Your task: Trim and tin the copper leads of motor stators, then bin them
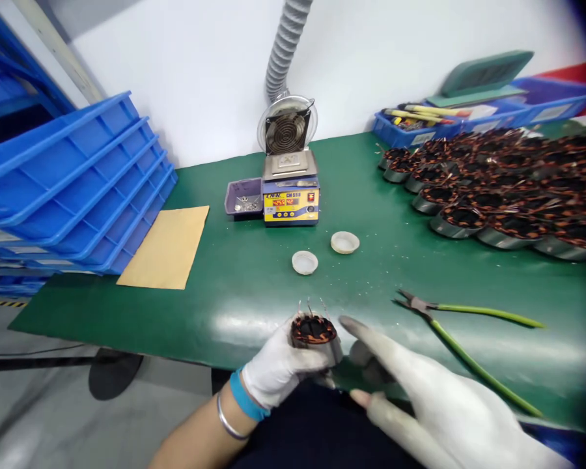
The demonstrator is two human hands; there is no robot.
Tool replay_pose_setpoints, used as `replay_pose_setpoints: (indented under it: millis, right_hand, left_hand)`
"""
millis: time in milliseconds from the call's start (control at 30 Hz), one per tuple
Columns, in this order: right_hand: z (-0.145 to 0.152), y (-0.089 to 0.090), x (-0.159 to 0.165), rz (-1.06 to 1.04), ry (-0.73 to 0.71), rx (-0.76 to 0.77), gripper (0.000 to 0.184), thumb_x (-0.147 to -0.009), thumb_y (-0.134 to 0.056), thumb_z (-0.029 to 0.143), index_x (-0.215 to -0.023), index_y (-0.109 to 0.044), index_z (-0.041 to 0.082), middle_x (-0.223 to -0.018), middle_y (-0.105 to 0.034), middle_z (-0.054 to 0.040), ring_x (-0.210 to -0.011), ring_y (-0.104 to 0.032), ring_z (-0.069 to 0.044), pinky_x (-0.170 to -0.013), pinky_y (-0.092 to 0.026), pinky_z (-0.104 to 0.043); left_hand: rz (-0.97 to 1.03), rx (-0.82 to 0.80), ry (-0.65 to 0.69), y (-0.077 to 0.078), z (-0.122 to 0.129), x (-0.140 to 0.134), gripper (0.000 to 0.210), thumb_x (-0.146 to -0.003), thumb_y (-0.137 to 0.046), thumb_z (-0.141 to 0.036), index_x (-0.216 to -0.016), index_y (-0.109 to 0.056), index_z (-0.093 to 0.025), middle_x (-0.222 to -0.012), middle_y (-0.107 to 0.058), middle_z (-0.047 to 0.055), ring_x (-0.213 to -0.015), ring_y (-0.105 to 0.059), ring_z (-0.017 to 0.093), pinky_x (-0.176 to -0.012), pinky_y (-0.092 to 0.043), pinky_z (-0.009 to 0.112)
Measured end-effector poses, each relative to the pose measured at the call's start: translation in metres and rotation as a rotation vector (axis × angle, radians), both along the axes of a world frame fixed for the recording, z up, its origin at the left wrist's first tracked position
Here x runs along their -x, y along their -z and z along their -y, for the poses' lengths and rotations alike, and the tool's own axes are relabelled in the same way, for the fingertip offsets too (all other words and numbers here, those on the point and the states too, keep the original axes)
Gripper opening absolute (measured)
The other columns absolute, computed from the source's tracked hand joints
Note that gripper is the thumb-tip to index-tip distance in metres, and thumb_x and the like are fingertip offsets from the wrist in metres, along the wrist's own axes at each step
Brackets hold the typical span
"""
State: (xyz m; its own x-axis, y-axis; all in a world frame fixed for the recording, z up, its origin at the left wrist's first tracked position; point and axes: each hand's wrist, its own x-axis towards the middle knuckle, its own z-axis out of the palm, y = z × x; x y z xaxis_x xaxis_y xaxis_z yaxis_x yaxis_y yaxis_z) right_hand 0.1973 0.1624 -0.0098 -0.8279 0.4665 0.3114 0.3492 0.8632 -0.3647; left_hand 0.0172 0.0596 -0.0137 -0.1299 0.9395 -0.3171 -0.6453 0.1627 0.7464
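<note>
My left hand (278,368), in a white glove with a blue cuff, grips a round motor stator (313,332) wound with copper wire, its wire ends sticking up. It is held at the near edge of the green bench (234,280). My right hand (434,410), also in a white glove, is spread out just right of the stator, forefinger reaching toward it without touching. Green-handled pliers (449,326) lie on the bench beyond my right hand.
A solder pot (290,195) with a small fan and grey exhaust hose stands mid-bench, a purple tray (244,197) beside it. Two white caps (305,262) lie in front. Blue bins (73,189) are stacked at left by a brown sheet (168,247). Several wound stators (498,195) fill the right.
</note>
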Motion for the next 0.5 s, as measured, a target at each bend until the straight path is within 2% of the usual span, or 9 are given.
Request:
replay_pose_setpoints:
  millis: [100, 233, 400, 500]
  right_hand:
    - [0.004, -0.009, 0.013, -0.03, -0.092, 0.005, 0.05, -0.092, -0.042, 0.028, -0.141, -0.046, 0.016, -0.098, -0.074, -0.0073, -0.078, -0.073, -0.023, -0.062, -0.061, -0.028]
    - [-0.009, -0.016, 0.015, 0.005, -0.101, 0.029, 0.049, -0.09, -0.041, 0.026, -0.136, -0.054, 0.016, -0.108, -0.072, -0.0084, -0.091, -0.072, -0.026, -0.069, -0.063, -0.033]
    - [-0.021, -0.009, -0.003, 0.049, -0.035, 0.09, 0.057, -0.085, -0.05, 0.029, -0.142, -0.05, 0.024, -0.111, -0.071, -0.0051, -0.091, -0.072, -0.026, -0.076, -0.063, -0.036]
    - [-0.022, -0.002, -0.016, 0.06, 0.003, 0.138, 0.06, -0.084, -0.053, 0.033, -0.143, -0.048, 0.028, -0.116, -0.069, -0.0036, -0.091, -0.072, -0.026, -0.077, -0.063, -0.036]
  left_hand:
    - [0.062, 0.035, 0.031, -0.008, -0.003, -0.002, 0.045, -0.057, -0.087, -0.035, -0.086, -0.063, -0.009, -0.072, -0.059, 0.003, -0.059, -0.059, 0.011, -0.053, -0.052, 0.019]
    - [0.106, 0.034, 0.055, -0.009, -0.004, -0.002, 0.056, -0.057, -0.088, -0.042, -0.096, -0.065, -0.009, -0.078, -0.064, 0.007, -0.058, -0.063, 0.014, -0.052, -0.055, 0.022]
    - [0.126, 0.017, 0.08, -0.003, -0.002, -0.004, 0.057, -0.06, -0.086, -0.05, -0.094, -0.067, -0.009, -0.074, -0.065, 0.007, -0.053, -0.062, 0.013, -0.051, -0.055, 0.023]
    - [0.11, 0.027, 0.095, -0.003, -0.004, -0.007, 0.056, -0.062, -0.086, -0.049, -0.094, -0.067, -0.008, -0.076, -0.066, 0.008, -0.052, -0.062, 0.012, -0.05, -0.055, 0.022]
